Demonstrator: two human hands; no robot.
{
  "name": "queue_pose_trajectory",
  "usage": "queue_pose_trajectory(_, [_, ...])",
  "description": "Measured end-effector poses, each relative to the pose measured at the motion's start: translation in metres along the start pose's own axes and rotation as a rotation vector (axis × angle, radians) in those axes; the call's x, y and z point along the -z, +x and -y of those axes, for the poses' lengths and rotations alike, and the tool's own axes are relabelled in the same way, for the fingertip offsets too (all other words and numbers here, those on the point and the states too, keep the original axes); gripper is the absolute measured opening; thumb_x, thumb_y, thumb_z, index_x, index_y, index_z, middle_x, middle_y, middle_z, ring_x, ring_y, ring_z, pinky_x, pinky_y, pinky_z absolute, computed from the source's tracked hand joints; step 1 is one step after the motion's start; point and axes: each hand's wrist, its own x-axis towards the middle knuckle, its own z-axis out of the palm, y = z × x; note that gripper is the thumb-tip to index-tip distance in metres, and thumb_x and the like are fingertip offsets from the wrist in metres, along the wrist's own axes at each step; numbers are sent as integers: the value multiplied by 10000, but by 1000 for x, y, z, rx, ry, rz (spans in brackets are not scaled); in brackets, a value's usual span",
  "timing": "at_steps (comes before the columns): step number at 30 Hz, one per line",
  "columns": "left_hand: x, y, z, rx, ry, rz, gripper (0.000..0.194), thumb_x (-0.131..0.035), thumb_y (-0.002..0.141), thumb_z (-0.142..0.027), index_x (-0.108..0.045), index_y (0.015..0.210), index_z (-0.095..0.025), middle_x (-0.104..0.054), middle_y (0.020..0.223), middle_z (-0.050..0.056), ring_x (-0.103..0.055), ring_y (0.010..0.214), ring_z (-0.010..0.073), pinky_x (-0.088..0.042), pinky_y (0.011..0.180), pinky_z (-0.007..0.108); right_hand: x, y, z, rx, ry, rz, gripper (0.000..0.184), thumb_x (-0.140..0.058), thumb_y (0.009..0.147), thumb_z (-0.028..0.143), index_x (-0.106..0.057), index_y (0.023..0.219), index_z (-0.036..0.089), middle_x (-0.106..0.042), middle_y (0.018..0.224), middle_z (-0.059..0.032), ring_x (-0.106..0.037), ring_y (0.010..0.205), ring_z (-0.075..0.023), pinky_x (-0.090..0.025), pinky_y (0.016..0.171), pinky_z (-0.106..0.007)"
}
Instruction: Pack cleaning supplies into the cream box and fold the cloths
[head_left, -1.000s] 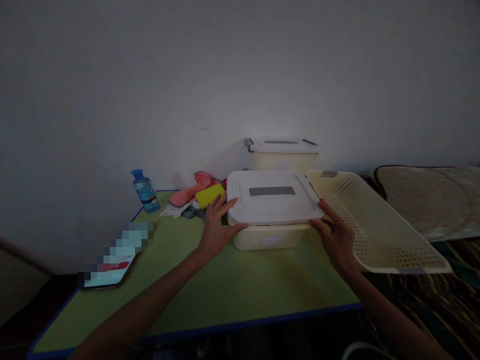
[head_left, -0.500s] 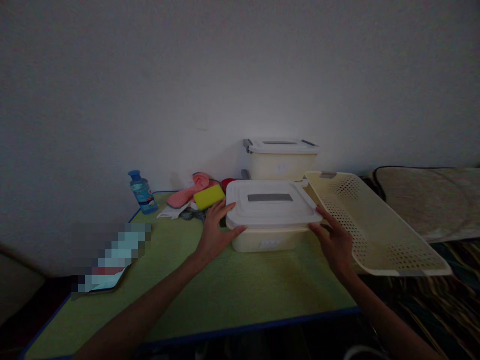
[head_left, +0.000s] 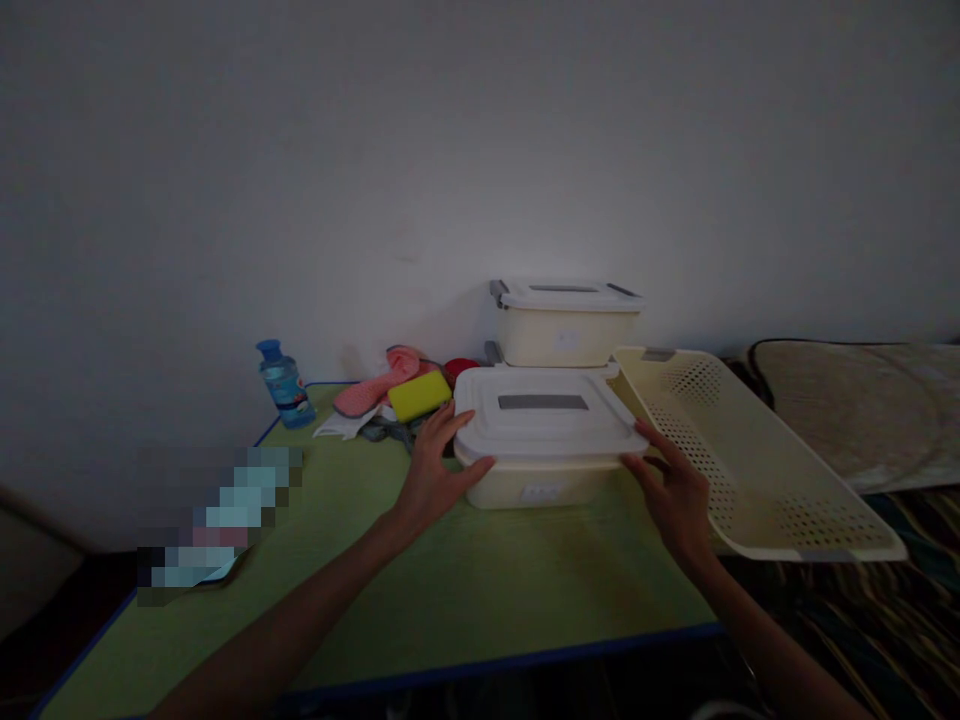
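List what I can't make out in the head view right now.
All in the head view:
- Contents of the front box: hidden by its white lid.
- Print on its label: too small and blurred.
- Phone screen: covered by pixelation.
- Red item: partly hidden by the yellow sponge and white lid.
- Right end of the pale cushion: cut off by the picture's edge.

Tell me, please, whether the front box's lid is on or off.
On: the lid covers the box, left hand and right hand at its corners; I cannot tell if it's latched.
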Motion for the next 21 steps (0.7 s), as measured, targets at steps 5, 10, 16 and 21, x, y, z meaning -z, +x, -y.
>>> queue_pose_trajectory(5, [-2, -1, 1, -18, 21, 1, 478, -625, 694, -330, -531, 1138, -180, -462, 1287, 126, -399, 1221, 254, -300, 1030, 468, 2, 0, 2, 4, -30, 14, 464, -624, 697, 458, -610, 1093, 218, -584, 1191, -74, -593, 974, -254, -507, 829, -445])
queue_pose_trajectory(10, [-3, -4, 2, -50, 61, 18, 511, -611, 697, -334, -501, 1162, -153, -432, 1308, 158, -366, 1246, 270, -276, 1036, 488, 4, -1, 8, -29, -42, 39, 461, -620, 695, 458, -607, 1088, 217, -586, 1189, -69, -598, 978, -257, -524, 799, -418])
queue_pose_trajectory(16, [-6, -8, 0, -51, 103, 38, 626, -636, 675, -357, -425, 1217, -124, -367, 1353, 212, -315, 1280, 311, -233, 1035, 544, 5, 0, 10, -66, 0, 76, 462, -639, 679, 444, -606, 1081, 218, -587, 1185, -57, -594, 993, -253, -523, 818, -412])
queue_pose_trajectory(21, [-8, -11, 0, -59, 144, 44, 598, -597, 727, -372, -375, 1235, -148, -323, 1383, 207, -267, 1310, 301, -209, 1042, 551, 5, -2, 6, -108, 114, 91, 504, -654, 674, 450, -589, 1113, 212, -555, 1230, -64, -584, 1012, -242, -498, 878, -415])
